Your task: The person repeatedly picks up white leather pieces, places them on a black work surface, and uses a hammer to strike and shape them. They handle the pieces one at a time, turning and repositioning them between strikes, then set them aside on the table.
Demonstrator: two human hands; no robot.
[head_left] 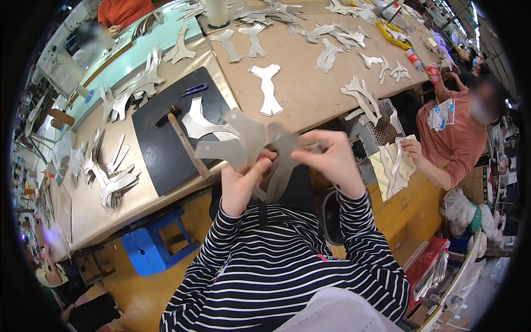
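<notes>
My left hand is closed on a pale grey, branching cut piece of leather-like sheet, thumb and finger pinching its lower part. Beside it, my right hand pinches a darker grey strip-like part, blurred at its top. Whether the two parts are joined cannot be made out. Both hands are over my lap at the table's front edge. Close to the left hand, a white cut piece and a wooden-handled hammer lie on a black mat. Purple thread snips rest farther back on it.
Stacks of cut pieces lie at the left, and more pieces are spread across the brown table. A sewing machine stands far left. A blue stool is below the table. At right sits a co-worker holding strips.
</notes>
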